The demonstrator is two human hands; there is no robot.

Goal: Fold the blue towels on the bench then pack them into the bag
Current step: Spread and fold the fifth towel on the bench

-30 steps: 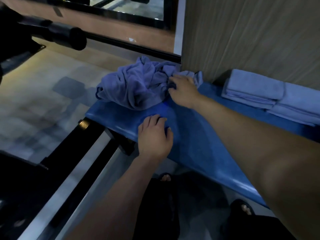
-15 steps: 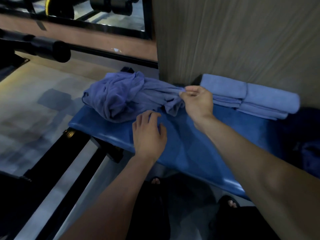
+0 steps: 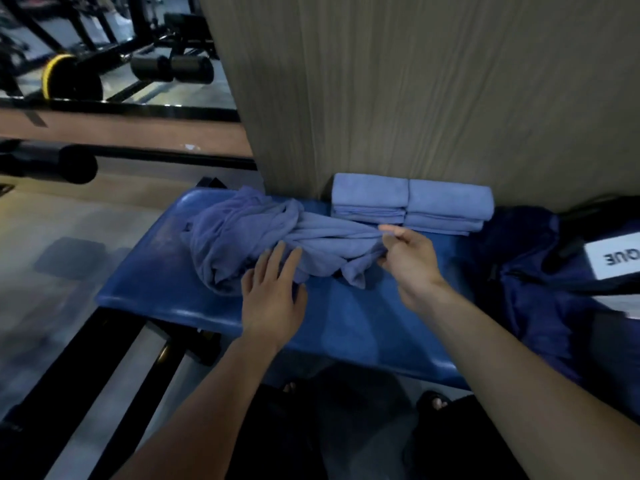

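On the blue tabletop (image 3: 363, 323), the right hand (image 3: 410, 259) pinches one end of the crumpled blue towel (image 3: 263, 237), while the left hand (image 3: 272, 299) lies flat with straight fingers touching the towel's near edge. Two folded towels (image 3: 412, 202) sit side by side against the wall, and the dark blue bag (image 3: 540, 271) lies at the right end.

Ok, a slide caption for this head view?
Right hand pinches crumpled towel on bench; left hand rests open beside it.

Dim, bluish light; soft motion blur, wide-angle bending at edges.
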